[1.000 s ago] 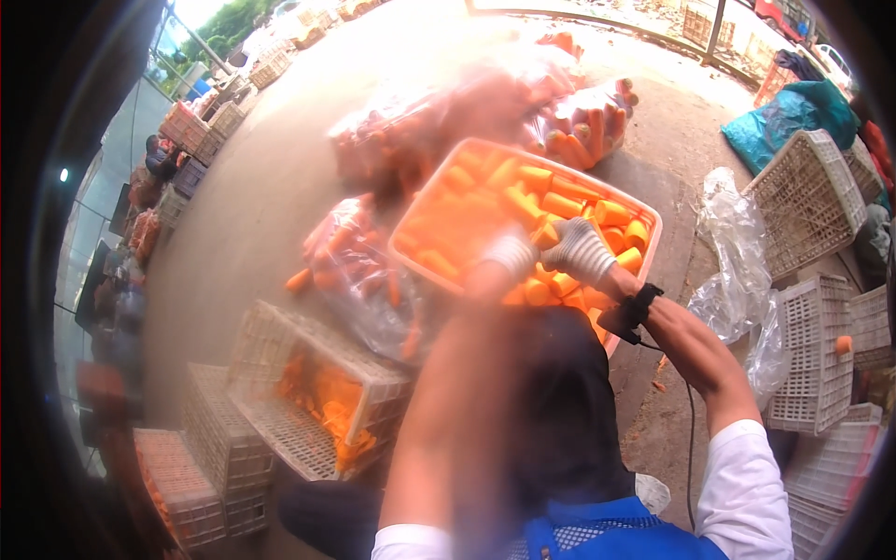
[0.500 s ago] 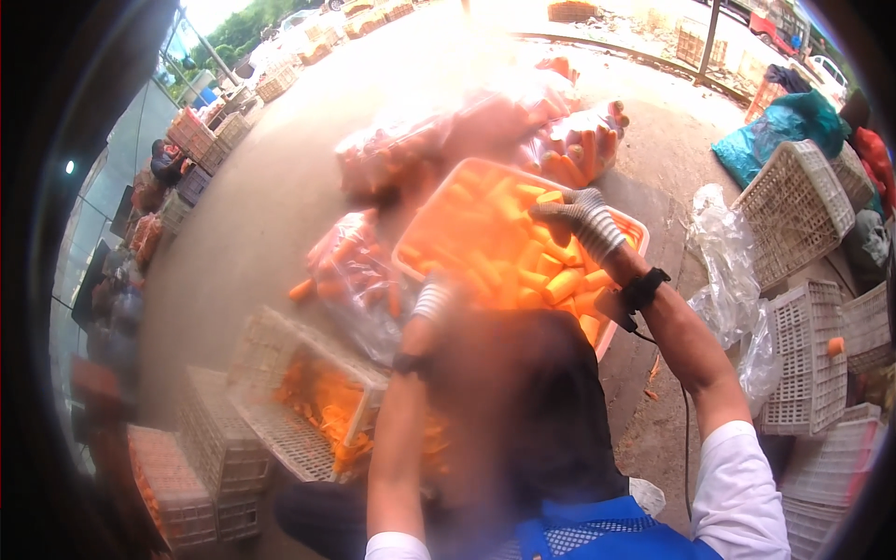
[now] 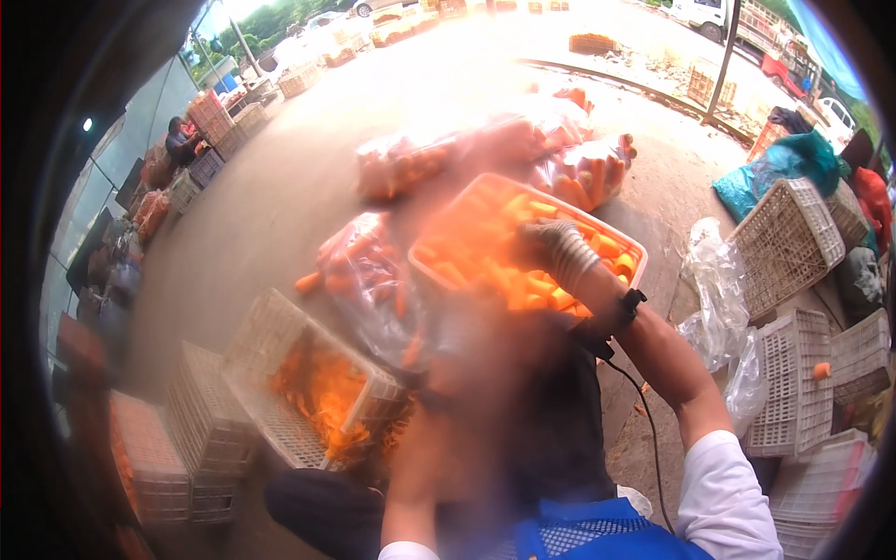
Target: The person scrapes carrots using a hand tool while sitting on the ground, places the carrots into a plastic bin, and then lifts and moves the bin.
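Note:
Peeled carrot pieces (image 3: pixel 560 297) fill a pale rectangular tub (image 3: pixel 638 250) in front of me. My right hand (image 3: pixel 558 247), in a grey knitted glove with a striped cuff, is down among the carrots; its fingertips are hidden or blurred. A black band (image 3: pixel 627 308) wraps my right wrist. My left hand (image 3: pixel 457 341) is smeared by haze and motion near the tub's near edge, close to my lap. Whether it holds anything cannot be made out. Clear bags of carrots (image 3: pixel 369 271) lie beside and beyond the tub.
An open plastic crate (image 3: pixel 247 373) with orange peelings (image 3: pixel 322 401) stands at my left, near stacked crates (image 3: pixel 210 429). On the right lie clear plastic sheeting (image 3: pixel 717 289), more crates (image 3: pixel 793 369) and a teal bag (image 3: pixel 784 168). A black cable (image 3: pixel 653 439) runs beside my right arm. Another person (image 3: pixel 182 145) sits far left.
My left hand has drawn back from the tub's left edge toward my lap. My right hand has moved slightly left and down into the carrots. The view has shifted a little.

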Tool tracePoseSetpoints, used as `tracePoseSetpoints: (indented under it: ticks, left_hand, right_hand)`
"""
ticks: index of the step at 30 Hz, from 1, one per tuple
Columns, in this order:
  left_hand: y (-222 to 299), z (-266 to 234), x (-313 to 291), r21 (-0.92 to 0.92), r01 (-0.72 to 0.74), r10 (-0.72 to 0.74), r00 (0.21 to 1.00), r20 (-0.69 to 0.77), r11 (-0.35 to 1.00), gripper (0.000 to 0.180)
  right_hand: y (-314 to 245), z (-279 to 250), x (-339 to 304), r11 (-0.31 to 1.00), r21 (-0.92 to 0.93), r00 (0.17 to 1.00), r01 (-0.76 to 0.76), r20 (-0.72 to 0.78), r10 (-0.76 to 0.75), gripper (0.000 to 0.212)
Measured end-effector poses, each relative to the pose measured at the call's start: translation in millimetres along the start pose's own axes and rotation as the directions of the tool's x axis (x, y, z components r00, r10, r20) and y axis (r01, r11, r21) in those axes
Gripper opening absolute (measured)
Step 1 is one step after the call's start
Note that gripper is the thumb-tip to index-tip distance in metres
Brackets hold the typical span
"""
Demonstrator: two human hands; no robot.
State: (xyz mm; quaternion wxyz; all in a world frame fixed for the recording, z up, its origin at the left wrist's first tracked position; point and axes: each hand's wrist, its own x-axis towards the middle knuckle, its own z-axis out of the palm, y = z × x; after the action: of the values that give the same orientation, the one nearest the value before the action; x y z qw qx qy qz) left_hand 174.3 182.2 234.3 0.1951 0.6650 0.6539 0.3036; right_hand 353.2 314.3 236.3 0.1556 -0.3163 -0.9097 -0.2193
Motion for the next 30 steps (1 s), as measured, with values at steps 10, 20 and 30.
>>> tracePoseSetpoints:
  ticks: [10, 20, 30]
  left_hand:
    - [-35.4, -26.7, -39.4, -0.126, 0.102, -0.110, 0.992, -0.054, 0.987, 0.015]
    - [-88.1, -93.4, -116.4, -0.162, 0.243, -0.271, 0.944, -0.186, 0.956, 0.014]
    - [-138.5, -137.3, -181.0, -0.175, 0.372, -0.408, 0.871, -0.275, 0.912, 0.015]
  right_hand:
    - [-88.1, -81.4, 13.6, 0.653, 0.732, 0.980, -0.194, 0.110, 0.167, 0.007]
    - [-201.5, -129.6, 58.7, -0.570, 0.680, 0.851, -0.460, 0.520, -0.066, 0.008]
    - [-288.0, -158.0, 91.4, -0.726, 0.391, 0.759, -0.565, 0.593, -0.271, 0.020]
